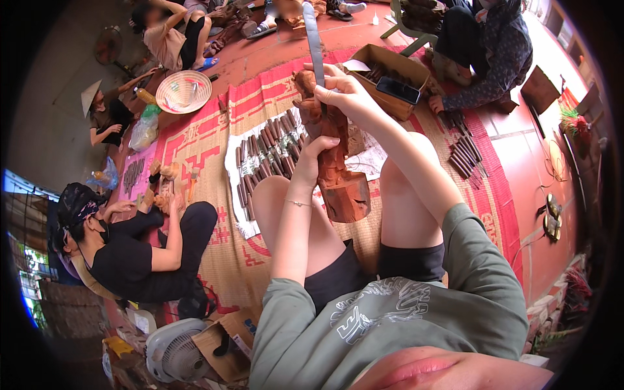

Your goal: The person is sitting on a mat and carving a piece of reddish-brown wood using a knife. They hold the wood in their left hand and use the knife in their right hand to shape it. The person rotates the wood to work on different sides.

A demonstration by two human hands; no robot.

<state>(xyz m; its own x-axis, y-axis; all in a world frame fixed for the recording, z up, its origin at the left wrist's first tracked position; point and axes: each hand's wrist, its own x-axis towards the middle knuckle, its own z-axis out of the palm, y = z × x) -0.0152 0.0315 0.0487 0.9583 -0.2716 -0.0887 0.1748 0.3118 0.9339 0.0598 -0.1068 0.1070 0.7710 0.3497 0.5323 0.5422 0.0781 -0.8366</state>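
The wooden figure (333, 164) is at the centre of the frame, tilted between my knees; whether its base rests on anything, I can't tell. My left hand (311, 160) is closed around its middle. With my right hand (344, 91) I pinch a grey strip (312, 36) near the figure's upper end. The carved shape is already cut, while the base is a plain block with dark cracks. I'd judge the rough shaping done and finer surface work left, though how much I can't tell. Just beyond, rows of wooden-handled tools (273, 146) lie on a white cloth (244, 229), out of my grip. More tools (465, 156) lie right of centre on the red-and-straw mat (227, 276). At the left, a co-worker (140, 257) handles pale carvings (170, 171).
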